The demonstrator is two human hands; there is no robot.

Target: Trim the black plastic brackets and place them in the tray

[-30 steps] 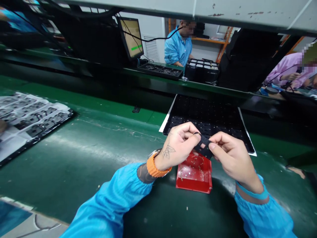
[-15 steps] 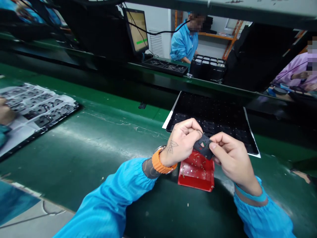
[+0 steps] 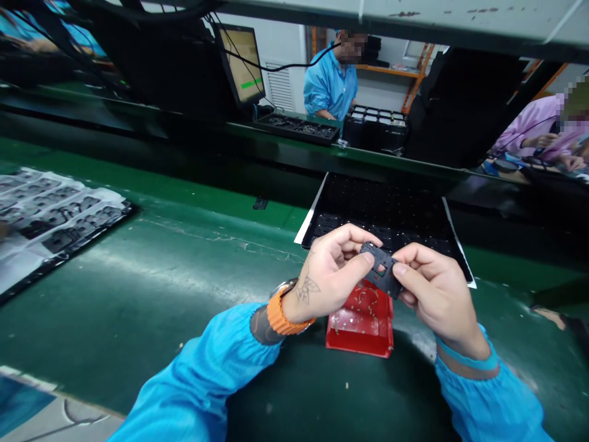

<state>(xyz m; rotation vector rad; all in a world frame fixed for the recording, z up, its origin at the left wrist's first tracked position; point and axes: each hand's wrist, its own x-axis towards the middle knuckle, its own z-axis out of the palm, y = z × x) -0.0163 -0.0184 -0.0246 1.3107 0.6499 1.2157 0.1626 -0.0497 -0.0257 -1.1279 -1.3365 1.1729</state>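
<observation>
Between my two hands is a small black plastic part (image 3: 383,270) with a square opening, held up above a red bin. My left hand (image 3: 334,270) pinches its left end, thumb on the face and fingers behind. The other end is gripped between the thumb and fingers of my right hand (image 3: 432,288). Below them the red bin (image 3: 359,344) stands on the green bench, with many tiny pale pieces scattered inside. Just behind my hands lies a black tray (image 3: 381,202) with moulded pockets, on a white sheet.
At the left is a tray of similar dark parts (image 3: 59,215) on white lining. A small black piece (image 3: 260,203) lies on the green bench (image 3: 184,282). Beyond the ledge are a monitor (image 3: 242,64), a parts tray (image 3: 299,127), a black divided box (image 3: 375,129) and a person in blue (image 3: 329,83).
My left thumb has shifted onto the part's face, and its left end shows more. The view has moved slightly. The co-worker's hand at the far left has mostly left view.
</observation>
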